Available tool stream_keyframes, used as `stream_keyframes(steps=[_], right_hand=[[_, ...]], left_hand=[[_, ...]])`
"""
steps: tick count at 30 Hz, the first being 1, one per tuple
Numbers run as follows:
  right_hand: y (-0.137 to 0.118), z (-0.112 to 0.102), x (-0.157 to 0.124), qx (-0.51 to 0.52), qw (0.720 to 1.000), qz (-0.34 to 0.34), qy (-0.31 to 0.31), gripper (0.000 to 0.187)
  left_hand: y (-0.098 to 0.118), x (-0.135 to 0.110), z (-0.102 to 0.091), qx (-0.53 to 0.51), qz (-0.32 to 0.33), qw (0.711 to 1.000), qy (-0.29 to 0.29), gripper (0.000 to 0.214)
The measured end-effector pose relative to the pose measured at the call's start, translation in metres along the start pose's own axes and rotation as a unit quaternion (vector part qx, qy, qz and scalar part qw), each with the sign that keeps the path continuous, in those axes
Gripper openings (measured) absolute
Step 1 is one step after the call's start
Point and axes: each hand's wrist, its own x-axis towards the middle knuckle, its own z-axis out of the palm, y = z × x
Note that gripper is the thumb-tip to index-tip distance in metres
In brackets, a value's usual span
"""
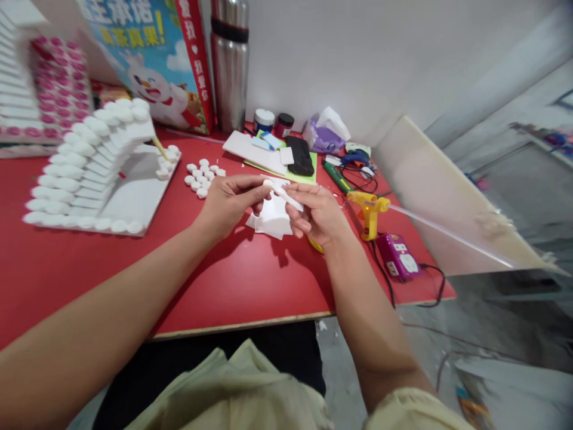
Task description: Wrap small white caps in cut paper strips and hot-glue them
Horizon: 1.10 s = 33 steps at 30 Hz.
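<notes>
My left hand (235, 200) and my right hand (316, 212) meet above the middle of the red table. Between them is a small, narrow white strip (289, 197). The left thumb and forefinger pinch its rounded left end; whether that end is a separate piece I cannot tell. Closed on the strip's other part are the right fingers. Below lie thin white sheets (273, 218), partly covered by the hands. A cluster of small white faceted pieces (203, 177) rests just beyond my left hand. Right of my right hand stands a yellow hot glue gun (369, 212) with a long clear glue stick in it.
A white stair-like model (129, 191) edged with white rounded pieces occupies the left. Behind stand a steel thermos (230, 71) and a printed box (147, 65). A purple power box (398, 257) with cables sits near the right edge. A pale board (447, 203) leans beyond.
</notes>
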Motion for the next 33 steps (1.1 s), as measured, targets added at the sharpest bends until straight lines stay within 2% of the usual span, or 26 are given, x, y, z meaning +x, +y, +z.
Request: stream_keyframes(steps=[2, 5, 8, 13, 17, 20, 22, 26, 29, 31, 33], right_hand=[[0.002, 0.0, 0.002, -0.034, 0.998, -0.029, 0.048, 0.028], [0.006, 0.002, 0.004, -0.098, 0.98, -0.13, 0.117, 0.039], [0.009, 0.006, 0.004, -0.164, 0.967, -0.172, 0.09, 0.044], [0.015, 0.007, 0.003, -0.29, 0.934, -0.193, 0.084, 0.031], [0.018, 0.008, 0.001, -0.264, 0.946, -0.167, 0.087, 0.035], [0.018, 0.01, -0.001, -0.277, 0.94, -0.175, 0.095, 0.036], [0.015, 0.011, -0.001, -0.253, 0.949, -0.172, 0.082, 0.038], [0.006, 0.007, 0.003, -0.074, 0.994, -0.076, 0.037, 0.061], [0.002, 0.001, 0.008, -0.002, 1.0, 0.007, 0.028, 0.074], [0.002, -0.002, 0.008, 0.001, 0.999, 0.032, 0.022, 0.069], [0.004, -0.001, 0.007, -0.002, 1.0, 0.027, 0.011, 0.058]], left_hand=[[-0.001, 0.001, -0.001, -0.005, -0.013, 1.0, 0.001, 0.019], [-0.002, 0.002, -0.003, -0.008, -0.028, 1.0, -0.004, 0.022], [-0.001, 0.002, -0.003, -0.003, -0.035, 0.999, -0.007, 0.024], [0.002, 0.001, -0.001, -0.003, -0.057, 0.998, -0.002, 0.02], [0.004, 0.0, 0.001, -0.029, -0.074, 0.997, 0.008, 0.015], [0.003, 0.001, 0.001, -0.05, -0.083, 0.995, 0.013, 0.009], [0.003, 0.002, -0.001, -0.054, -0.08, 0.995, 0.011, 0.008], [0.002, 0.003, -0.004, -0.049, -0.074, 0.996, -0.006, 0.014], [0.002, 0.002, -0.004, -0.037, -0.074, 0.996, -0.025, 0.023], [0.001, 0.001, -0.004, -0.02, -0.066, 0.997, -0.031, 0.027], [0.0, 0.001, -0.004, 0.0, -0.053, 0.998, -0.037, 0.027]])
